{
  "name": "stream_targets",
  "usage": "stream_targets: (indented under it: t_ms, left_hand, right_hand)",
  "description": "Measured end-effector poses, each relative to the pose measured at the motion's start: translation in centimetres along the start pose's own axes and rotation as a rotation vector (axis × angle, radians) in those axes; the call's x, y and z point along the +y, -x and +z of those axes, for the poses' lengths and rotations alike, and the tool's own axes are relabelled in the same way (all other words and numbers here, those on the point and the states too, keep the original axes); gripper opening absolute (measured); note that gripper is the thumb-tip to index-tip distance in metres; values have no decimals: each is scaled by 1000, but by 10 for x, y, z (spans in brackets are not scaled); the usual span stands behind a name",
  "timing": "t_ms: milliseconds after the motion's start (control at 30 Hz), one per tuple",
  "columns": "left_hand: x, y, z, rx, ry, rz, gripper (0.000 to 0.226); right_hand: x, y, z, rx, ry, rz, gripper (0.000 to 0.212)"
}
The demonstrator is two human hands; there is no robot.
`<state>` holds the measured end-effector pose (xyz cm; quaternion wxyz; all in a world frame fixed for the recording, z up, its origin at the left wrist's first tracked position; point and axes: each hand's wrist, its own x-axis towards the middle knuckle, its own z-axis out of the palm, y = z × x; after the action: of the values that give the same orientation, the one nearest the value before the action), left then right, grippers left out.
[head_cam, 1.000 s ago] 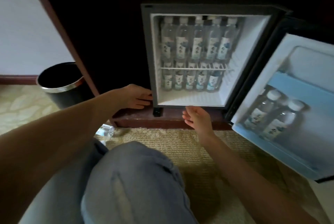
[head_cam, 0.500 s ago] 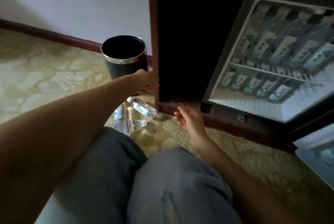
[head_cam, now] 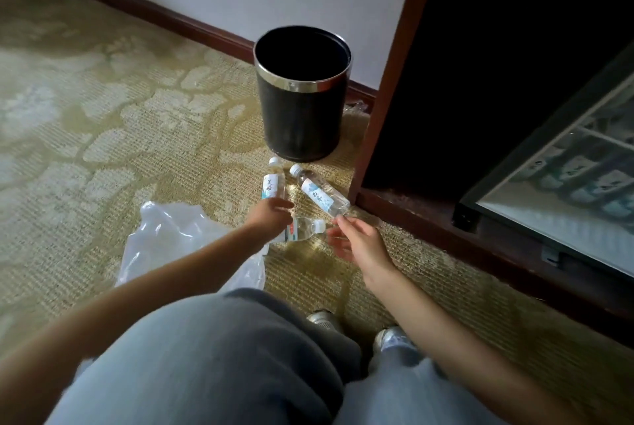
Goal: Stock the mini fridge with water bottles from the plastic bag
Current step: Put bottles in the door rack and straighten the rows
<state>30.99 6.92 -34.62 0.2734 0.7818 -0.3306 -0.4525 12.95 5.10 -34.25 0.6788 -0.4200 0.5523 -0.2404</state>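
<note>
Three small clear water bottles lie on the patterned carpet. The left bottle (head_cam: pixel 272 184) and the middle bottle (head_cam: pixel 320 196) point their white caps toward the bin. The near bottle (head_cam: pixel 303 230) lies crosswise, partly under my left hand (head_cam: pixel 271 216). That hand reaches over it, and its fingers touch the base of the left bottle without closing on anything. My right hand (head_cam: pixel 353 241) hovers with loose fingers, and its fingertips are at the base of the middle bottle. A crumpled clear plastic bag (head_cam: pixel 164 236) lies to the left. The open mini fridge (head_cam: pixel 566 164) shows rows of bottles at the right edge.
A black waste bin (head_cam: pixel 302 99) with a metal rim stands just beyond the bottles, against the wall. The dark wooden cabinet frame (head_cam: pixel 387 81) and its base rail (head_cam: pixel 446 232) run along the right. My knees and shoes fill the lower part of the view.
My view has swung left from the fridge to the floor. Both hands left the cabinet front and came down to the bottles lying on the carpet.
</note>
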Motion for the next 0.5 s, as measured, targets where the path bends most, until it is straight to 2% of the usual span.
stream_targets:
  t_ms: [67, 200, 367, 500]
  left_hand:
    - [-17, -9, 9, 22, -52, 17, 39]
    - [-40, -28, 27, 75, -315, 99, 52]
    - [-57, -52, 38, 99, -869, 323, 72]
    - [-72, -73, 40, 41, -1099, 329, 83]
  right_hand:
    - [7, -11, 10, -36, -4, 58, 23]
    - [21, -36, 20, -29, 9, 192, 25]
    - [41, -65, 20, -34, 44, 319, 33]
    - [60, -85, 23, -54, 6, 372, 32]
